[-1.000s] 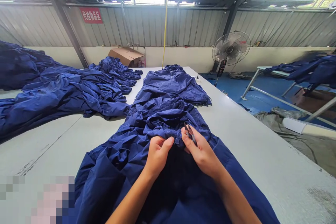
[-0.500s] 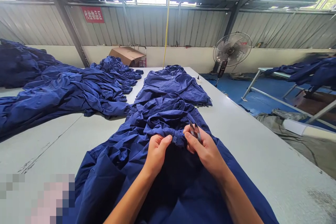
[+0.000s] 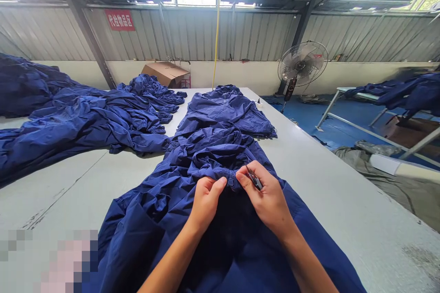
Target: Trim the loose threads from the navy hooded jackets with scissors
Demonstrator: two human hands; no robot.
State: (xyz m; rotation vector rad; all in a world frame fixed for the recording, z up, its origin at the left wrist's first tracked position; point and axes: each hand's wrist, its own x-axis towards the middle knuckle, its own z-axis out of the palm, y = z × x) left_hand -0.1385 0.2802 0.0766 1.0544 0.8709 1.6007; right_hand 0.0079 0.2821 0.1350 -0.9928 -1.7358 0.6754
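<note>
A dark blue garment [image 3: 137, 229] lies rumpled on the table in front of me and spreads towards my body. My left hand [image 3: 205, 199] pinches its gathered, stitched edge [image 3: 232, 178] between thumb and fingers. Just right of that spot, my right hand [image 3: 268, 197] is closed around a small pair of dark thread snips [image 3: 255, 179]. The thumb and fingertips of this hand also meet at the gathered edge. Whether they grip the cloth there, I cannot tell. Most of the snips is hidden by the fingers.
More blue garments [image 3: 82, 119] are heaped across the left of the white table [image 3: 319, 192]. Another blue garment [image 3: 227, 112] lies straight ahead. A standing fan [image 3: 301, 65], a cardboard box [image 3: 165, 73] and a metal-framed rack [image 3: 364, 126] with blue clothing stand beyond.
My right hand has turned and drawn slightly down, so the snips' blades no longer point upward and show less. My left hand keeps its pinch in nearly the same place.
</note>
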